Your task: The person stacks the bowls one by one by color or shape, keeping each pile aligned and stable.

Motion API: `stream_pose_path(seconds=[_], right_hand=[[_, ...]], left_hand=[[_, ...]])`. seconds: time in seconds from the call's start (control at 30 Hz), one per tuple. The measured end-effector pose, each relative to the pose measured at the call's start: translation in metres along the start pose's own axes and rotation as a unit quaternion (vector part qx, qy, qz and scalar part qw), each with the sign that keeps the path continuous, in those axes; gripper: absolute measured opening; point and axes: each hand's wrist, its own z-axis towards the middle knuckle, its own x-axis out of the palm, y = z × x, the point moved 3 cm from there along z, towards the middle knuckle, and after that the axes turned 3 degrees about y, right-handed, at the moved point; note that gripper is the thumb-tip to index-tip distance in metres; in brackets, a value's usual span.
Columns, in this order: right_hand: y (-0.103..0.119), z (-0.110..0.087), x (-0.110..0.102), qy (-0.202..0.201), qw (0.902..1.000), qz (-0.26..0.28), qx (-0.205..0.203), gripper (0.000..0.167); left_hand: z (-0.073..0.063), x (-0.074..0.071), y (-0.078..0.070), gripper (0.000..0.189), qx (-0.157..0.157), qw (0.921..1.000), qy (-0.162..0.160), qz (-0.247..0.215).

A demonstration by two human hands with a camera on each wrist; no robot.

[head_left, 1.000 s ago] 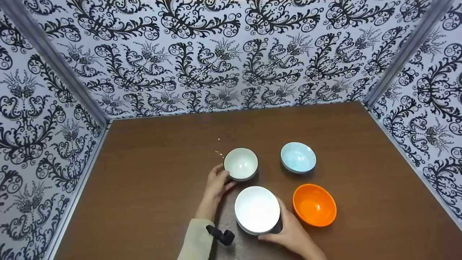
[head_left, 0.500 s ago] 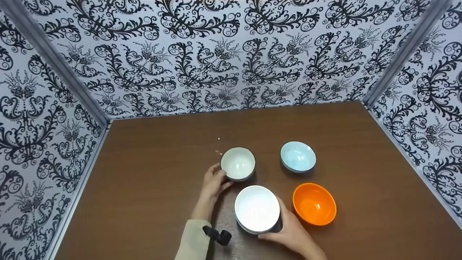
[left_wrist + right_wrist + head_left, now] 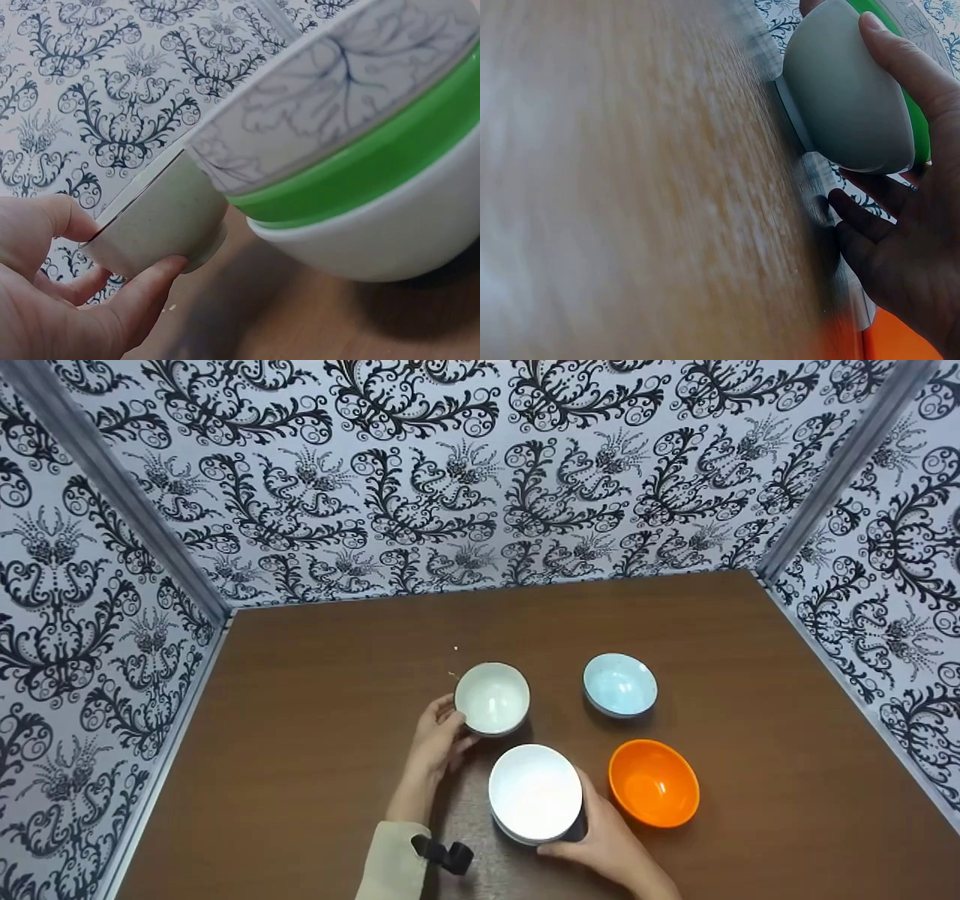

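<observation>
My left hand grips the side of a pale grey-green bowl near the table's middle. In the left wrist view, thumb and fingers are around this bowl, whose base appears lifted off the wood. Just nearer stands a stack of nested bowls. From the side it shows a leaf-patterned bowl on top, a green bowl between, and a white bowl at the bottom. My right hand holds that stack from the right, its thumb against the white bowl in the right wrist view.
A light blue bowl sits on the brown table at the back right. Nearer, an orange bowl stands right of the stack. Small white specks lie behind the left hand. Patterned walls border the table.
My left hand has drawn the pale grey-green bowl slightly to the left. The right hand and the stack have stayed in place, as have the blue and orange bowls.
</observation>
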Motion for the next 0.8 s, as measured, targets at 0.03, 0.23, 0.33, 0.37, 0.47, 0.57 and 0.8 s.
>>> stream_pose_path(seconds=[0.03,0.23,0.33,0.37,0.47,0.57,0.8], right_hand=[[0.000,0.000,0.000,0.001,1.0000,0.002,0.001,0.124],[0.000,0.000,0.000,0.006,1.0000,0.004,0.003,0.123],[0.000,0.000,0.000,0.007,0.9999,0.007,0.006,0.122],[0.001,0.000,0.000,0.007,0.9999,0.007,0.006,0.122],[0.001,0.000,0.000,0.008,0.9999,0.008,0.006,0.122],[0.001,0.000,0.000,0.008,0.9999,0.009,0.007,0.122],[0.001,-0.001,0.000,0.005,1.0000,0.003,0.005,0.121]], left_hand=[[-0.001,0.000,-0.001,0.059,-0.002,1.0000,0.002,-0.001],[-0.008,0.000,-0.008,0.059,-0.009,0.9998,0.014,-0.010],[-0.011,0.001,-0.012,0.059,-0.008,0.9998,0.018,-0.009],[-0.012,0.001,-0.013,0.059,-0.008,0.9997,0.020,-0.009],[-0.015,0.002,-0.017,0.059,-0.006,0.9996,0.025,-0.008],[-0.018,0.003,-0.020,0.059,-0.003,0.9995,0.031,-0.007],[-0.022,0.005,-0.026,0.057,0.009,0.9986,0.052,-0.005]])
